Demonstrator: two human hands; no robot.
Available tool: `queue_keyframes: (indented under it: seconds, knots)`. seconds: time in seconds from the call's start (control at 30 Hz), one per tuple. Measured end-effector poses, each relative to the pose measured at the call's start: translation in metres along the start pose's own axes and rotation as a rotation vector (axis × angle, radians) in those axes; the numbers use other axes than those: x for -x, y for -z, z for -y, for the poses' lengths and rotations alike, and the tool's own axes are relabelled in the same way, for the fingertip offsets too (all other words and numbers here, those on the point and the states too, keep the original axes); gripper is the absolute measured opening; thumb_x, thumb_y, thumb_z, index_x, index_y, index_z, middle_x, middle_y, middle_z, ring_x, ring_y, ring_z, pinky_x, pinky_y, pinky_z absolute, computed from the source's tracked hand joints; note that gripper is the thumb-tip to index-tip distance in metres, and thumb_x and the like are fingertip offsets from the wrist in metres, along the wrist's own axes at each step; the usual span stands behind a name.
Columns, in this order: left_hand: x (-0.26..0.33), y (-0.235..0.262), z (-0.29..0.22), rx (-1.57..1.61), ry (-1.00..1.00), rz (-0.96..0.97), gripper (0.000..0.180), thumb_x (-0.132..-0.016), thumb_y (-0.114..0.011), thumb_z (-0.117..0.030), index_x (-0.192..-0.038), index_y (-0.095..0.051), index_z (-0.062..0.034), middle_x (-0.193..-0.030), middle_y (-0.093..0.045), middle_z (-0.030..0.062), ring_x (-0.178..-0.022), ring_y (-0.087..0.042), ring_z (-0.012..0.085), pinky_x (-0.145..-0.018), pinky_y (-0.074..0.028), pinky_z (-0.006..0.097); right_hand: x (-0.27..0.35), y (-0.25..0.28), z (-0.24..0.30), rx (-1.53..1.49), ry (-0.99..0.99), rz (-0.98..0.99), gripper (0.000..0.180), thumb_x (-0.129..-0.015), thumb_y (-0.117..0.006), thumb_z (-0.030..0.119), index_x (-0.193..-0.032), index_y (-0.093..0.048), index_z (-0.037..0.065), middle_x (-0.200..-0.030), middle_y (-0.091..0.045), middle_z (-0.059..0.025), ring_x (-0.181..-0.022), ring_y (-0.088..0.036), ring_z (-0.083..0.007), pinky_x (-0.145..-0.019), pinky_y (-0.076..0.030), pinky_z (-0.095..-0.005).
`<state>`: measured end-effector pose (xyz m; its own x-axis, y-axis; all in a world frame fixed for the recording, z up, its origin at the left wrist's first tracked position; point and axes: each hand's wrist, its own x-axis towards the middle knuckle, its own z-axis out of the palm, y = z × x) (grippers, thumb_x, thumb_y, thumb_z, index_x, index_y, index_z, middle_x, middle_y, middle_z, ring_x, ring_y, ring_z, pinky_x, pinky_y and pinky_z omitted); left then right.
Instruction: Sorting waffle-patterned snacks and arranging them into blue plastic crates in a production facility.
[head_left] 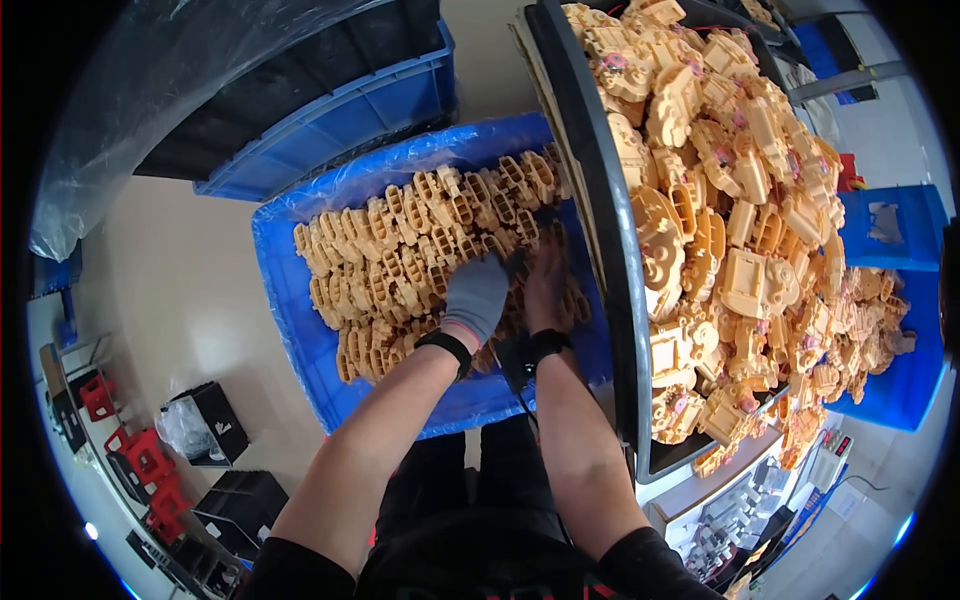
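Observation:
Rows of tan moulded plastic parts (385,265) with oval openings stand packed in a blue bin (285,290) in front of me. My left hand (476,296), in a grey glove, reaches over the rows right of their middle. Its fingertips are hidden among the parts. My right hand (545,285) is down in the bin's right side, close beside the left one. It looks dark and smeared, so its fingers and anything in them cannot be made out. Black bands circle both wrists.
A black-rimmed tray (628,300) heaped with similar tan parts (760,285) stands close at the right, overhanging the bin's edge. Blue and black crates (340,120) stand at the far left. Beyond the heap is another blue bin (895,385). Red and black boxes (150,455) line the left.

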<state>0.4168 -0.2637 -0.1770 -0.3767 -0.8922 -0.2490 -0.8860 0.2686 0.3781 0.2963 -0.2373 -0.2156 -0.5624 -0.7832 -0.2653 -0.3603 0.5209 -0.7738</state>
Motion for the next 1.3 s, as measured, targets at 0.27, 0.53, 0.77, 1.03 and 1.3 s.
queue_keyframes:
  seconds: [0.27, 0.53, 0.77, 1.03, 1.3]
  knots:
    - [0.039, 0.11, -0.005, 0.327, -0.182, -0.172, 0.04, -0.083, -0.059, -0.012, -0.123, -0.054, -0.0086, -0.101, -0.059, 0.0165, -0.094, -0.059, 0.0347, -0.079, -0.048, 0.044, 0.085, 0.06, 0.122, -0.147, -0.089, 0.166, 0.046, -0.096, -0.051, 0.018, -0.134, -0.039, -0.003, -0.123, -0.053, -0.0249, -0.117, -0.051, -0.0386, -0.101, -0.039, -0.0432]
    - [0.001, 0.243, -0.081, 0.364, -0.599, -0.381, 0.047, -0.082, -0.069, -0.024, -0.125, -0.056, -0.0079, -0.113, -0.058, 0.0134, -0.108, -0.053, 0.0302, -0.095, -0.041, 0.041, 0.059, 0.272, 0.245, 0.622, 0.749, -0.133, 0.047, -0.074, -0.071, 0.011, -0.119, -0.057, 0.01, -0.122, -0.058, -0.0117, -0.115, -0.053, -0.0309, -0.093, -0.044, -0.0424]
    - [-0.032, 0.234, -0.148, -0.223, -0.455, 0.044, 0.071, -0.07, -0.074, -0.041, -0.129, -0.048, -0.0108, -0.106, -0.06, 0.0176, -0.106, -0.057, 0.0302, -0.108, -0.024, 0.052, 0.003, 0.311, 0.194, 1.069, 0.688, -0.064, 0.068, -0.062, -0.081, 0.023, -0.123, -0.053, 0.022, -0.128, -0.049, -0.0067, -0.121, -0.045, -0.0299, -0.098, -0.036, -0.046]
    - [-0.032, 0.233, -0.143, 0.027, -0.505, 0.111, 0.069, -0.067, -0.069, -0.026, -0.129, -0.046, -0.0094, -0.11, -0.058, 0.0205, -0.107, -0.056, 0.0346, -0.105, -0.032, 0.044, 0.001, 0.332, 0.198, 0.592, 0.6, -0.088, 0.054, -0.071, -0.075, 0.027, -0.116, -0.055, 0.006, -0.113, -0.054, -0.0167, -0.106, -0.053, -0.0318, -0.09, -0.045, -0.0412]
    - [0.008, 0.26, -0.113, 1.023, -0.539, 0.175, 0.072, -0.074, -0.068, -0.008, -0.139, -0.035, -0.0055, -0.129, -0.05, 0.0156, -0.12, -0.05, 0.0247, -0.102, -0.04, 0.034, 0.052, 0.344, 0.229, -0.294, 0.141, 0.29, 0.04, -0.098, -0.053, 0.032, -0.124, -0.053, 0.002, -0.102, -0.062, -0.0041, -0.084, -0.062, -0.0116, -0.077, -0.048, -0.0246]
